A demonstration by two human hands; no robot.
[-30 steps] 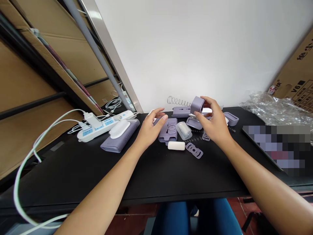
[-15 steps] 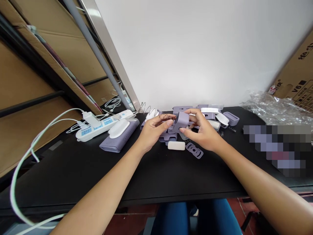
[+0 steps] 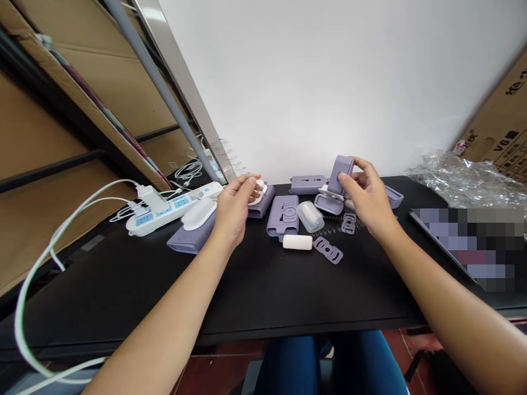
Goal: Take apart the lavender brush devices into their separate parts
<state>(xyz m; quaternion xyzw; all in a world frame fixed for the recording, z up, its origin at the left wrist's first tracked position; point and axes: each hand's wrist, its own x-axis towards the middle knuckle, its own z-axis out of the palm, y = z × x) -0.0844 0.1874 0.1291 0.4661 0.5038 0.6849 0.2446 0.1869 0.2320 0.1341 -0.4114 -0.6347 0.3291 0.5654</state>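
My left hand (image 3: 235,207) is closed, its thumb and fingertips pinched together beside a white rounded piece that rests on a purple case (image 3: 263,206). A thin wire spring (image 3: 231,156), blurred, stretches up and left from these fingers. My right hand (image 3: 366,189) grips a purple curved plastic housing (image 3: 341,171), tilted over a white piece and a purple tray-like shell (image 3: 329,204). Below my hands lie a purple holder with a slotted face (image 3: 284,215), a translucent cover (image 3: 309,216), a white bar (image 3: 297,242) and a flat slotted purple plate (image 3: 328,250).
A power strip (image 3: 173,206) with plugs and white cables stands at the left, next to another purple case (image 3: 191,233) with a white top. Loose springs (image 3: 327,232) lie mid-table. Crumpled clear plastic (image 3: 469,178) and a cardboard box (image 3: 502,131) are at the right.
My hands have moved apart: the left went left with the spring, the right went right and up with the purple housing. The parts between them are now uncovered.
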